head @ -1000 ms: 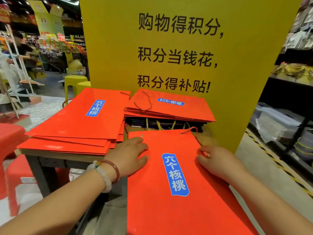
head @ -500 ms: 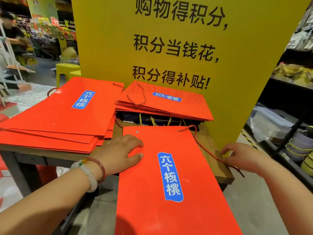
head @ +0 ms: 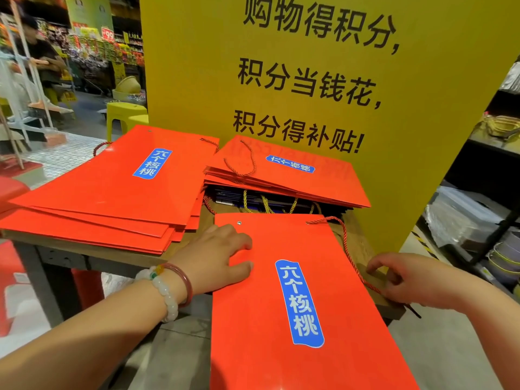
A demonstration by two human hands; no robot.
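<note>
Head view: a flat red paper bag point(head: 295, 305) with a blue label lies in the lower centre of the frame. Its top edge rests on the wooden table point(head: 363, 246), and most of its length hangs over the near edge.

The left hand point(head: 222, 257), at centre left, lies flat on the bag's left border with fingers spread, pressing it down. The right hand point(head: 405, 280), at lower right, has its fingers curled and appears to pinch the red cord point(head: 347, 249), which runs from the bag's upper right eyelet down along its right edge. The contact itself is partly hidden. The upper left eyelet is empty.

A stack of red bags point(head: 112, 198) fills the left of the frame. A second stack point(head: 287, 175) sits at centre, below the yellow sign point(head: 281, 66).

Risks, as I judge them:
- A hard tug could pull the cord clean out of its eyelet or tear the paper there.
- If the left hand eases off, the overhanging bag could slide to the floor.
- The cord could snag on the table's corner.
</note>
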